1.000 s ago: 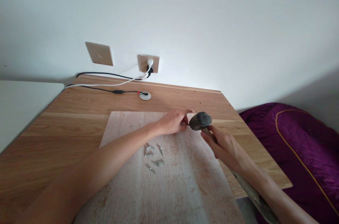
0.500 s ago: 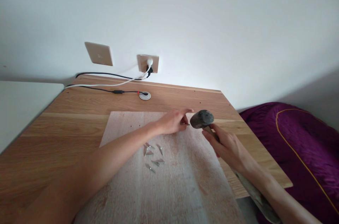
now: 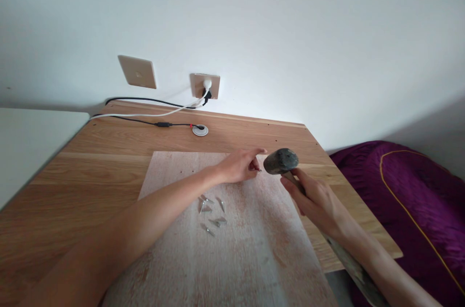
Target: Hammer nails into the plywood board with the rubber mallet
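My left hand (image 3: pixel 240 167) reaches across a pale plywood board (image 3: pixel 247 249) and pinches a small nail (image 3: pixel 258 170) upright near the board's far right corner. My right hand (image 3: pixel 315 200) is closed round the wooden handle of a hammer just below its dark head (image 3: pixel 280 161). The hammer head hangs a little to the right of the nail and does not touch it. The handle's long end (image 3: pixel 354 270) runs back under my right forearm. Several loose nails (image 3: pixel 212 212) lie on the board beneath my left forearm.
The board lies on a wooden desk (image 3: pixel 90 171) against a white wall. A wall socket (image 3: pixel 205 85) feeds white and black cables (image 3: pixel 145 115) along the desk's back edge, near a round cable grommet (image 3: pixel 200 130). A purple cushion (image 3: pixel 410 195) sits to the right of the desk.
The hammer head has drawn back to the right and slightly up, away from the nail. My left hand has kept the nail in the same place.
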Available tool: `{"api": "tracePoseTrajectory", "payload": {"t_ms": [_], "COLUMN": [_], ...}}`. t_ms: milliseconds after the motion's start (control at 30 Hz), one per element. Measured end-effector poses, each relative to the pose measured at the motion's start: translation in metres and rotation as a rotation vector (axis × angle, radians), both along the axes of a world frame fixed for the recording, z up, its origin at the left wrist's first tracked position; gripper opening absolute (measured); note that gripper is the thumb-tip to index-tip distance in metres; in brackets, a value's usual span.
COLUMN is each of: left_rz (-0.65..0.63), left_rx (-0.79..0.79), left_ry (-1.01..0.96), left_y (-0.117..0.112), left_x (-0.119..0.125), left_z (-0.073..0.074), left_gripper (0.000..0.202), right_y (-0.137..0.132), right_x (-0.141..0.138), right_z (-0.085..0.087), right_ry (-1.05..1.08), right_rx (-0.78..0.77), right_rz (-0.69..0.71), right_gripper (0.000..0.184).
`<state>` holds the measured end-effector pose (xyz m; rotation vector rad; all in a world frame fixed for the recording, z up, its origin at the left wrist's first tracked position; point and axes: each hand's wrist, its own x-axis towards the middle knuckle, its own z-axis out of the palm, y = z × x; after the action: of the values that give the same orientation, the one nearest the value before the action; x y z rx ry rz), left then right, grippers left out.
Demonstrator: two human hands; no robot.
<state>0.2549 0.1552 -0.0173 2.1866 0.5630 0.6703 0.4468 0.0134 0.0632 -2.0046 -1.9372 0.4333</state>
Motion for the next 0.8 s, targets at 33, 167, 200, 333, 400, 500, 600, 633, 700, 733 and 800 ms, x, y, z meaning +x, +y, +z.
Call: {"api": "tracePoseTrajectory", "payload": {"t_ms": [33,167,200,333,400,500,600,633,700,733,800], "left_rz": [0.002,-0.007,-0.010,-0.002,-0.004,-0.012,-0.003,-0.002,0.004,0.008,0.015], "left_rx": [-0.002,-0.010,-0.010,-0.015,-0.010,-0.003,-0.001,0.000,-0.002,-0.007,-0.025], "left_ry": [0.003,-0.002,-0.008,-0.025,-0.020,-0.005,0.012,0.018,0.027,0.028,0.024], "left_y": [-0.0003,-0.0001,0.0002,0.0009,0.0008,0.0002,-0.0004,-0.0007,-0.0010,-0.0010,-0.0009], "left_x": [-0.0003,-0.0004,-0.0002,0.0006,0.0003,-0.0001,0.0003,0.0005,0.0010,0.0013,0.0018], "left_z": [0.0007,0.0008,0.0002,-0.0015,-0.0011,0.0006,0.0022,0.0026,0.0028,0.0028,0.0025], "left_gripper": [0.069,0.069,0.068,0.066,0.066,0.068,0.069,0.069,0.069,0.069,0.068], "right_y": [-0.0003,-0.0015,-0.0018,-0.0025,-0.0020,-0.0005,0.0005,0.0006,0.0007,0.0008,0.0010], "right_x": [0.0004,0.0026,0.0029,0.0009,-0.0015,-0.0039,-0.0028,-0.0018,0.0005,0.0016,0.0031], "right_z": [-0.0010,-0.0037,-0.0032,0.0001,-0.0004,-0.0025,-0.0009,0.0006,0.0036,0.0047,0.0058], "right_ry": [0.004,0.014,0.012,0.022,0.022,0.023,0.029,0.029,0.017,0.010,0.001], "right_rx": [-0.019,-0.076,-0.062,-0.007,-0.021,-0.045,0.006,0.028,0.061,0.069,0.070], "right_rz": [0.006,0.019,0.015,0.010,0.022,0.040,0.022,0.011,-0.001,0.002,0.016], "right_gripper": [0.033,0.034,0.035,0.034,0.033,0.033,0.033,0.033,0.033,0.034,0.035]}}
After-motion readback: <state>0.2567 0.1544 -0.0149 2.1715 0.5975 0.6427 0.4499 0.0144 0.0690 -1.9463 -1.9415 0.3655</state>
